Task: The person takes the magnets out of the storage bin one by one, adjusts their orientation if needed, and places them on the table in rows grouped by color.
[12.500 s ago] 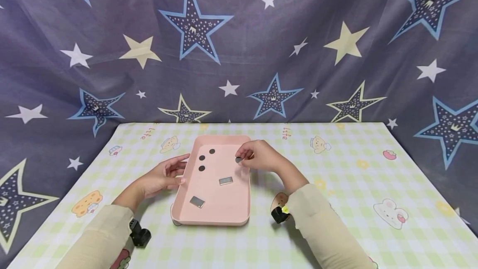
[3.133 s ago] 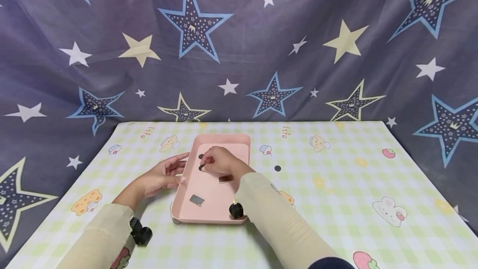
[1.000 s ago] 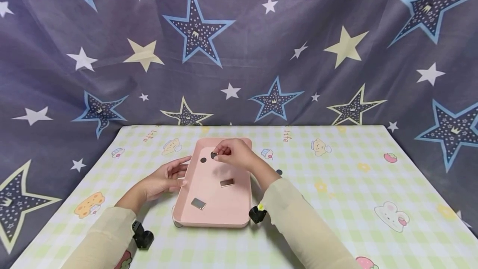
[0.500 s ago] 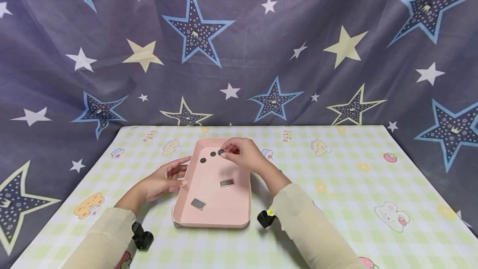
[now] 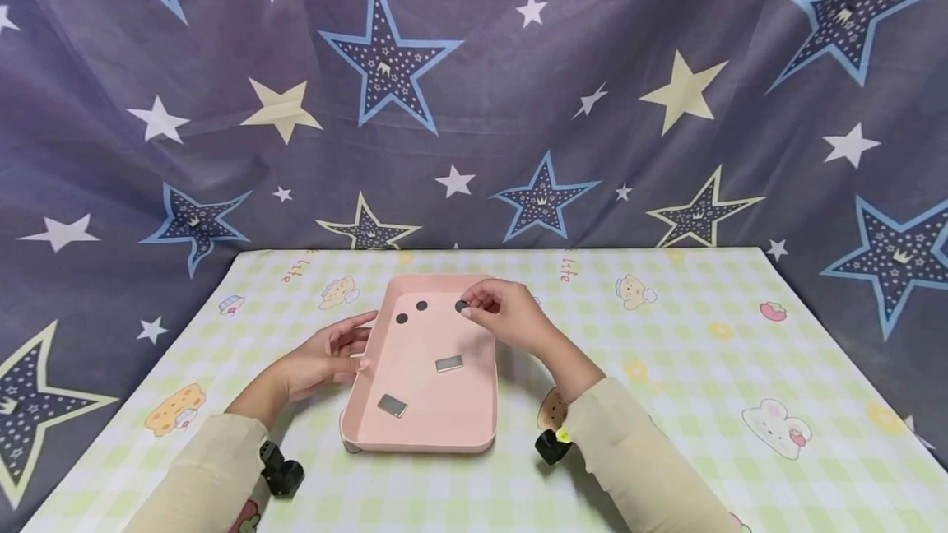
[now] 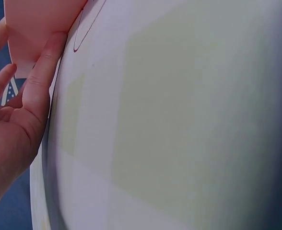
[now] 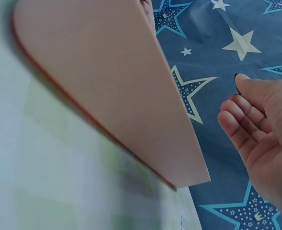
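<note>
My right hand [image 5: 511, 315] pinches a small black disc [image 5: 462, 305] between thumb and fingertips, over the far right part of the pink tray [image 5: 444, 426]. In the right wrist view, only the dark edge of that disc [image 7: 237, 84] shows at the thumb tip. My left hand [image 5: 318, 360] rests against the tray's left side, thumb at the rim and fingers extended along the outer wall. Inside the tray lie a black disc [image 5: 421, 305] at the far left and another black disc [image 5: 401, 318] just nearer. Also in it are a silver rectangular block [image 5: 448, 363] and a second silver block [image 5: 392, 405].
The tray stands on a table [image 5: 666, 434] with a green checked cloth. A starred curtain [image 5: 474, 89] hangs behind the table's far edge. Black wrist cameras sit at the left sleeve [image 5: 200, 467] and the right sleeve [image 5: 644, 451].
One disc went from the tray to the table on the right, where my right arm now hides it. My right hand then took another disc and moved right with it. My left hand stayed put.
</note>
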`<state>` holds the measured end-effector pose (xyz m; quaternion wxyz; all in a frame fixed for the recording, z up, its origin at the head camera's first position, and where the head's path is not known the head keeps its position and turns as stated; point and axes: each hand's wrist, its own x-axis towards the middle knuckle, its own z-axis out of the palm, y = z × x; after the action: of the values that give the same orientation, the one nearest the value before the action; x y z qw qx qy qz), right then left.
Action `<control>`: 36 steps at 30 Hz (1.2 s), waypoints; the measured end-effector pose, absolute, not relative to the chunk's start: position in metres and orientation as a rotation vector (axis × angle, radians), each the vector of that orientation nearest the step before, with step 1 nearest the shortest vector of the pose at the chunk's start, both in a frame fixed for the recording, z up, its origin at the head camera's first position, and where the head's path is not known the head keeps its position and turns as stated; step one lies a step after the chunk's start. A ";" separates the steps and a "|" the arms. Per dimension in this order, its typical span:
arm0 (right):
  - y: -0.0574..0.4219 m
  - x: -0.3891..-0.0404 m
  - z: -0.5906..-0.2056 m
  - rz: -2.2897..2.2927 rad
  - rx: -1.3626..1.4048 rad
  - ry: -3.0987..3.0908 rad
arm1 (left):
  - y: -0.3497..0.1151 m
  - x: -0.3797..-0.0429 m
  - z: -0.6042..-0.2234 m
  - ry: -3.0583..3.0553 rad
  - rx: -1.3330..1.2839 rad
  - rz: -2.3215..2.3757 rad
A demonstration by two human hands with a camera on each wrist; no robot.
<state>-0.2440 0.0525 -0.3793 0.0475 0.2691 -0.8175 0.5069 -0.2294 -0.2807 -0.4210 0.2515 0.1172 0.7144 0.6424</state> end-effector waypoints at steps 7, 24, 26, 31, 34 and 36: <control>0.064 -0.241 -0.385 1.513 0.819 -2.485 | -0.281 -0.230 -0.422 1.947 0.336 1.748; 0.095 -0.230 -0.392 1.479 0.770 -2.499 | -0.281 -0.231 -0.424 1.943 0.320 1.758; 0.097 -0.229 -0.392 1.476 0.765 -2.503 | -0.281 -0.231 -0.425 1.943 0.318 1.758; 0.105 -0.225 -0.393 1.469 0.731 -2.510 | -0.282 -0.231 -0.424 1.941 0.356 1.759; 0.111 -0.223 -0.394 1.484 0.725 -2.497 | -0.282 -0.231 -0.423 1.940 0.375 1.754; 0.114 -0.223 -0.396 1.485 0.724 -2.491 | -0.282 -0.231 -0.423 1.944 0.362 1.752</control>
<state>-0.2227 0.1145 -0.3962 0.0763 0.2416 -0.8310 0.4953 -0.2308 -0.2819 -0.4230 0.2474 0.1326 0.7130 0.6426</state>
